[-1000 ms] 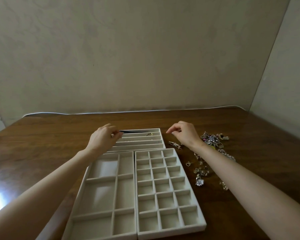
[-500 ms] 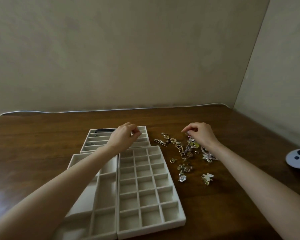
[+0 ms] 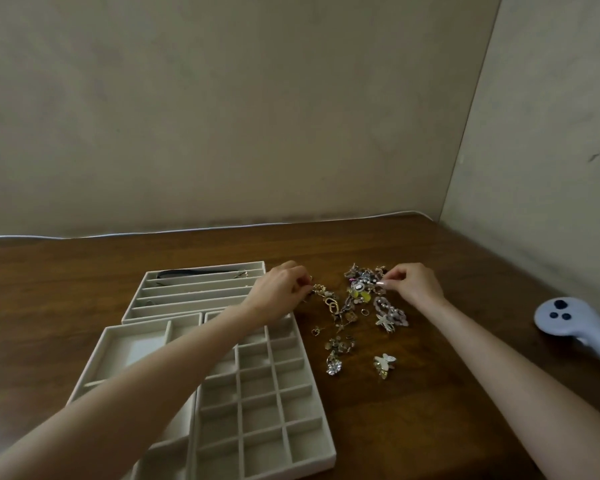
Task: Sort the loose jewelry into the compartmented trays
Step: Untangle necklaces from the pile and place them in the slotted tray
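Jewelry pile is loose on the wooden table, just right of the trays, and none of it is in the near trays.
Left hand: forearm crosses over the trays, fingers curled, tips pinched on a small gold piece at the pile's left edge.
Right hand: fingers curled, thumb and forefinger tips close together at the far right of the pile. Can't tell if they hold anything.
Strays sit nearer than the main heap: a white winged piece and a sparkly cluster.
Three beige trays:
- Slotted tray is farthest, with a black band in its far slot.
- Grid tray is near, next to the pile.
- Large-compartment tray is touching the grid tray's left side.

White controller lies at the far right of the table, well apart from the pile.
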A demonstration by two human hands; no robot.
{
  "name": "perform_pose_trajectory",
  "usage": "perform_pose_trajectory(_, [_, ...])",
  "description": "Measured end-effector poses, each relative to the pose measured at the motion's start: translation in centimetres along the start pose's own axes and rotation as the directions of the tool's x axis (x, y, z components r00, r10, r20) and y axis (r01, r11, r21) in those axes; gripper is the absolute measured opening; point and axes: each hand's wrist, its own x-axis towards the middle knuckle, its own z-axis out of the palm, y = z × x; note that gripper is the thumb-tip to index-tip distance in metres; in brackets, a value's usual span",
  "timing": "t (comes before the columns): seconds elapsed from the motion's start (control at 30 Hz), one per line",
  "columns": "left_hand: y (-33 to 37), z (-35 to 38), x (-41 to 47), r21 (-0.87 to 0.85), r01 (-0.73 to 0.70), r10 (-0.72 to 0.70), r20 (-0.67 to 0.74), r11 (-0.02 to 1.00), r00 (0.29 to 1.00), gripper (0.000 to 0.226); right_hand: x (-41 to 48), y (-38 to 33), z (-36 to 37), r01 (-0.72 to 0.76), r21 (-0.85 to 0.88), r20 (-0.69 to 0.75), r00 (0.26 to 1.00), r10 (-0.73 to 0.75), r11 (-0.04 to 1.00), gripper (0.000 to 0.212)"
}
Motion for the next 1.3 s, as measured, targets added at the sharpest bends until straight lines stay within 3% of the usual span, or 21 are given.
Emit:
perform_pose_trajectory(0.2, [1.1,0.9,0.2,-0.009,-0.051,0.051,0.055,0.999,0.997,0.02,0.0,-0.8,0.4,-0.049,-0.046,0.06,0.997,0.052,0.998,0.012])
perform_pose_trajectory(0.3, [1.1,0.7,0.2,-0.013,-0.052,0.053,0.058,0.999,0.997,0.019,-0.3,-1.5,0.0,-0.007,0.21,0.082,0.997,-0.011,0.978,0.008])
perform_pose_trajectory(0.4, [1.0,0.6,0.1,-0.02,-0.048,0.049,0.045,0.999,0.998,0.018,-0.8,-2.6,-0.7,0.045,0.454,0.045,0.996,-0.073,0.89,0.006])
perform_pose_trajectory(0.5, [1.0,0.6,-0.1,-0.02,-0.044,0.045,0.043,0.999,0.998,0.018,-0.9,-3.7,-1.3,0.083,0.561,0.028,0.993,-0.119,0.824,0.006])
perform_pose_trajectory(0.63, [0.8,0.7,-0.3,-0.014,-0.035,0.036,0.041,0.999,0.999,0.018,-0.7,-4.1,-1.6,0.09,0.582,0.02,0.992,-0.125,0.808,0.005])
perform_pose_trajectory(0.9, [0.1,0.7,-0.6,0.035,-0.027,0.024,0.07,0.999,0.997,0.018,-0.3,-2.0,-0.2,0.023,0.305,0.024,0.999,-0.032,0.952,0.001])
perform_pose_trajectory(1.07, [-0.2,0.9,-0.5,0.099,0.029,-0.031,0.021,0.995,0.999,0.017,-0.6,-2.1,0.2,0.191,0.076,-0.114,0.977,-0.182,0.979,0.01])
perform_pose_trajectory(1.17, [-0.2,1.0,-0.3,0.102,0.062,-0.065,0.028,0.993,0.997,0.018,-1.2,-3.1,0.3,0.327,0.011,0.035,0.944,-0.327,0.945,0.013])
perform_pose_trajectory(1.3, [0.1,1.1,-0.3,0.099,0.066,-0.072,0.062,0.993,0.995,0.021,-1.8,-3.8,1.4,0.438,-0.122,0.211,0.888,-0.408,0.891,0.017])
